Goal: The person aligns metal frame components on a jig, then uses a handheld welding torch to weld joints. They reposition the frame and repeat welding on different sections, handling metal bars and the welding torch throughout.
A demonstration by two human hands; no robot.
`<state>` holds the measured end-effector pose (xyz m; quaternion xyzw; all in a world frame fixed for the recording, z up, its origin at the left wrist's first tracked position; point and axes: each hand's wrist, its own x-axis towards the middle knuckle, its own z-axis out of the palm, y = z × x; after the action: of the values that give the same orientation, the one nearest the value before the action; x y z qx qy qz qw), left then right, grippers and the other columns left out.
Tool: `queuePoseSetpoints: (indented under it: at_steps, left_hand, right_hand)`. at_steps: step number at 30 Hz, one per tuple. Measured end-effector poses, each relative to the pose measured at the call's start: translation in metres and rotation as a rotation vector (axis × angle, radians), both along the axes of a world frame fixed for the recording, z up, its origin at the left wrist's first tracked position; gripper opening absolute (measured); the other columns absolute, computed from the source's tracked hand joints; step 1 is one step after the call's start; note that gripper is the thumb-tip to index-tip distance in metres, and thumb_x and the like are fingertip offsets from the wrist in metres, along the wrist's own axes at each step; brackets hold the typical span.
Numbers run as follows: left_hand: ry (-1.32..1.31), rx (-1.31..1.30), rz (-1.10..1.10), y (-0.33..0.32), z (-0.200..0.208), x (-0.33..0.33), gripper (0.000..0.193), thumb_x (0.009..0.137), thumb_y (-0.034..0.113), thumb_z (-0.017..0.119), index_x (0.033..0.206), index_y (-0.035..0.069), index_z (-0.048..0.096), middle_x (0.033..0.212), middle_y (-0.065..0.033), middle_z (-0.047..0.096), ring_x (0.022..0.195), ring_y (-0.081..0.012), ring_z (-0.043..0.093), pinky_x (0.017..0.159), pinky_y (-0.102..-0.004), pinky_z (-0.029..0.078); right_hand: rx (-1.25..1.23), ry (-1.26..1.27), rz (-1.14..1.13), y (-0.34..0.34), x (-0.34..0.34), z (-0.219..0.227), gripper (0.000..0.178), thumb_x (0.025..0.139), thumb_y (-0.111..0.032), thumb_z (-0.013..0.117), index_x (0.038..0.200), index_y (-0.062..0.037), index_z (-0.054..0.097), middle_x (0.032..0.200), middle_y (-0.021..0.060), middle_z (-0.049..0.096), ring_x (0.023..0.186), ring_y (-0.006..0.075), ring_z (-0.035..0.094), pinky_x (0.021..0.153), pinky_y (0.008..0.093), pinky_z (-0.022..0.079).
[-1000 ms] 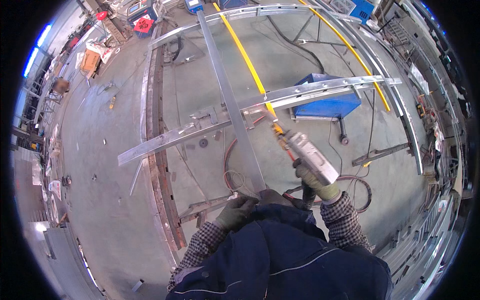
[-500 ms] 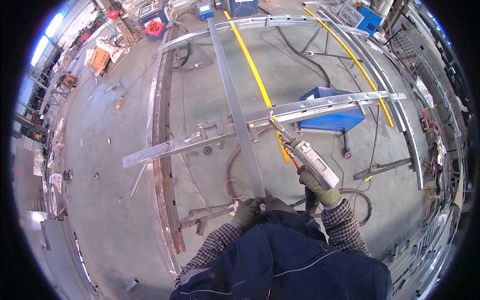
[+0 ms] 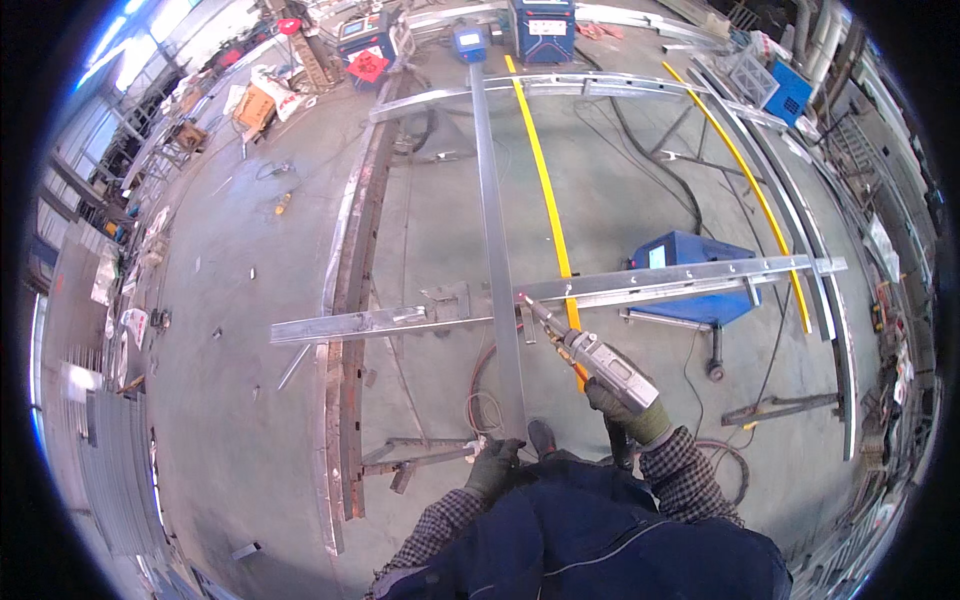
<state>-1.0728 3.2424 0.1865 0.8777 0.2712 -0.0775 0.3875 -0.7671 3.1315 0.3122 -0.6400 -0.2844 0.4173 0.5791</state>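
Observation:
My right hand, in a greenish work glove, is wrapped round a silver handheld welding gun. The gun slants up and to the left, its narrow tip by the near edge of a metal crossbar, close to the right side of a long grey metal bar. A small red spot shows at the tip. That grey bar lies across the crossbar and runs toward me. At its near end my gloved left hand is closed on it; the fingertips are partly hidden.
A yellow strip lies just right of the grey bar, with another yellow strip farther right. Under the crossbar stands a blue machine. A rusty beam runs along the left. Cables and a hose lie on the floor.
My view has shifted, so the frame sits lower and farther right in the picture. The welding gun's tip has moved left along the crossbar, from the yellow strip to beside the grey bar.

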Motion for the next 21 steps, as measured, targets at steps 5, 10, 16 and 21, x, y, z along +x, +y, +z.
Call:
queuePoseSetpoints:
  at_steps: [5, 10, 16, 21]
  left_hand:
    - [-0.119, -0.247, 0.187, -0.018, -0.013, -0.016, 0.072, 0.078, 0.028, 0.096, 0.140, 0.012, 0.063, 0.102, -0.0122, 0.067, 0.102, -0.0332, 0.066, 0.092, -0.0446, 0.055]
    - [-0.119, -0.710, 0.650, -0.049, -0.014, -0.049, 0.074, 0.081, 0.033, 0.095, 0.144, 0.012, 0.061, 0.101, -0.0103, 0.070, 0.101, -0.0306, 0.067, 0.092, -0.0443, 0.056]
    - [-0.074, -0.039, 0.337, -0.066, 0.032, -0.101, 0.061, 0.092, 0.012, 0.083, 0.148, 0.008, 0.060, 0.114, -0.0122, 0.069, 0.097, -0.0236, 0.070, 0.091, -0.0358, 0.058]
    - [-0.150, -0.284, 0.596, -0.085, 0.057, -0.160, 0.057, 0.090, 0.002, 0.073, 0.145, 0.006, 0.061, 0.093, -0.0080, 0.065, 0.083, -0.0198, 0.066, 0.078, -0.0338, 0.055]
  right_hand:
    - [0.000, 0.074, 0.090, 0.020, -0.003, -0.003, 0.068, 0.096, -0.017, 0.085, 0.155, -0.0007, 0.055, 0.140, 0.0103, 0.071, 0.126, 0.0170, 0.068, 0.108, 0.0349, 0.055]
    - [0.079, 0.112, 0.261, 0.036, -0.023, -0.001, 0.072, 0.096, -0.019, 0.085, 0.157, -0.0006, 0.053, 0.136, 0.0102, 0.073, 0.117, 0.0144, 0.069, 0.103, 0.0341, 0.057]
    - [0.067, -0.051, 0.525, 0.058, -0.078, 0.000, 0.067, 0.099, -0.029, 0.081, 0.156, -0.0044, 0.055, 0.144, 0.0141, 0.071, 0.129, 0.0223, 0.069, 0.108, 0.0351, 0.055]
    - [0.148, -0.239, 0.714, 0.065, -0.149, 0.009, 0.062, 0.101, -0.035, 0.076, 0.156, -0.0116, 0.057, 0.153, 0.0181, 0.061, 0.132, 0.0337, 0.067, 0.110, 0.0397, 0.056]
